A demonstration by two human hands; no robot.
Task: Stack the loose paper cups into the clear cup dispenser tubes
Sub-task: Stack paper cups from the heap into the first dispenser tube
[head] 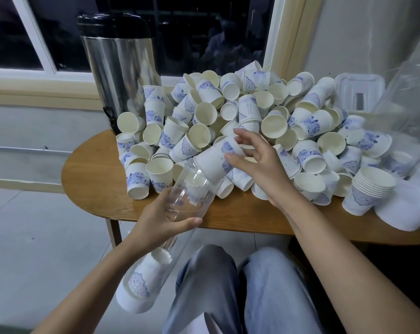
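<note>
My left hand [160, 220] grips a clear dispenser tube [180, 196] that slants from the table's front edge down toward my lap. A short stack of cups [143, 278] sits at the tube's lower end. A white paper cup with blue print [216, 160] pokes mouth-first into the tube's upper opening. My right hand [254, 162] is at that cup's base, fingers spread and fingertips touching it. Behind lies a big heap of loose paper cups [264, 121] on the wooden table [93, 174].
A steel thermos urn [119, 68] stands at the back left by the window. A nested cup stack [368, 191] stands at the right, next to white tube caps [406, 208]. Another clear tube [401, 112] leans at the far right. My knees are below the table edge.
</note>
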